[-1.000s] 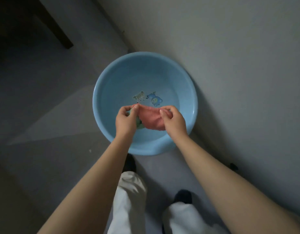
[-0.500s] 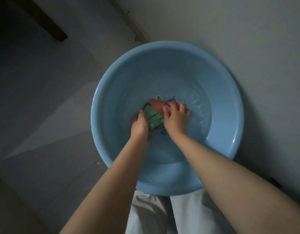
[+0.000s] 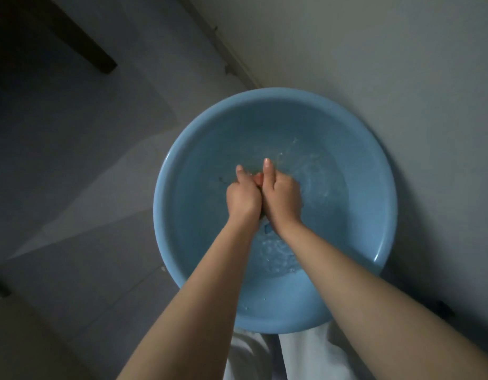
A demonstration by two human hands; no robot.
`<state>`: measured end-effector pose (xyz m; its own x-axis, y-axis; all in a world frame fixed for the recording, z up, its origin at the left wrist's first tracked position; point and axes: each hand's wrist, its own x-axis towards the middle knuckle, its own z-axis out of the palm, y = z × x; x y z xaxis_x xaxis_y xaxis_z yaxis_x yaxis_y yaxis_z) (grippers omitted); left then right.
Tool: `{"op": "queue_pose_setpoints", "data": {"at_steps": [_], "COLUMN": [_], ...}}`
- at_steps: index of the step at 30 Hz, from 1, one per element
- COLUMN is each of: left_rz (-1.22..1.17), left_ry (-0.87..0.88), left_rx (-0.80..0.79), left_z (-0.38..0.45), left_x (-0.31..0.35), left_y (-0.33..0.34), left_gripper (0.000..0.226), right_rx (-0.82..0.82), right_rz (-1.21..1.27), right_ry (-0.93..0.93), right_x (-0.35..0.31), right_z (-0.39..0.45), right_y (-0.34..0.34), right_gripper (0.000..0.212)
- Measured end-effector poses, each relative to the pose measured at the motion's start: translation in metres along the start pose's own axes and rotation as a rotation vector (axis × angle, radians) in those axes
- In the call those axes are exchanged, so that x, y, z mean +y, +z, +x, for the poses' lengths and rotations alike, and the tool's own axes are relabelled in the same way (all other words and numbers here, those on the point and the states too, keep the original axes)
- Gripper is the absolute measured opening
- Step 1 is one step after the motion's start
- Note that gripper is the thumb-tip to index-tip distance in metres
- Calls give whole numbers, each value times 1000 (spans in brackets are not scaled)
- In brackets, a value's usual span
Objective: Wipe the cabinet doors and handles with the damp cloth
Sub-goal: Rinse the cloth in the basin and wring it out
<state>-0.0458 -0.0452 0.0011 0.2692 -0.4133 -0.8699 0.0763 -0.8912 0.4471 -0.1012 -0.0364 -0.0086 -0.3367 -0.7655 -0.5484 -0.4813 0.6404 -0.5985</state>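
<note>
Both fists—left hand (image 3: pixel 243 197), right hand (image 3: pixel 281 197)—clench the barely visible cloth (image 3: pixel 257 179) over the basin (image 3: pixel 182 171); wringing looks underway—next, lift it out.

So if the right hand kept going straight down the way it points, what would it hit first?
Probably the water, then the bottom of the blue basin; the right hand points down into it, though depth is unclear.

Floor (image 3: pixel 94 270): grey, tiled, dimly lit, with a paler slanting band across its left half. Round blue basin (image 3: pixel 385 215) stands directly on it, right of centre, close beside the pale wall (image 3: pixel 401 64) on the right. Dark furniture leg (image 3: pixel 86 48) rests on the floor at far left, well apart from the basin.
</note>
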Motion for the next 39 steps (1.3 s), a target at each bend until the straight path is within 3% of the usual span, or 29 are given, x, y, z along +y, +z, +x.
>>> {"op": "queue_pose_setpoints", "data": {"at_steps": [3,7,9,11,14,17,21,26,32,36,39], "left_rz": [90,220,350,407,273,46,-32,1,35,172,334], "left_ry": [97,184,126,46,17,-74,18,85,97,266,169], "left_rx": [96,179,128,95,53,27,-32,19,112,141,99], "left_z": [-2,7,19,24,21,17,7,-8,-20,-25,-10], "left_x": [-7,-24,-33,-39,-37,-23,-9,-9,-17,-26,-32], "left_y": [3,-10,-17,-17,-4,3,4,3,10,6,-7], "left_gripper": [54,45,37,44,51,59,46,56,59,47,49], "right_rx": [-55,93,150,150,14,-78,-3,37,-32,141,304], "right_rz": [-91,-181,-208,-276,-33,253,282,198,122,6,-68], "right_ry": [78,117,79,170,339,262,91,14,103,177,211], "right_x": [27,56,60,58,41,10,-10,-7,10,41,64], "right_z": [14,32,34,32,24,-2,-30,-18,-6,18,30], "right_y": [2,-17,-20,-13,-1,1,-2,-3,-6,-15,-27], "right_gripper": [59,51,43,41,45,39,35,50,51,54,43]}}
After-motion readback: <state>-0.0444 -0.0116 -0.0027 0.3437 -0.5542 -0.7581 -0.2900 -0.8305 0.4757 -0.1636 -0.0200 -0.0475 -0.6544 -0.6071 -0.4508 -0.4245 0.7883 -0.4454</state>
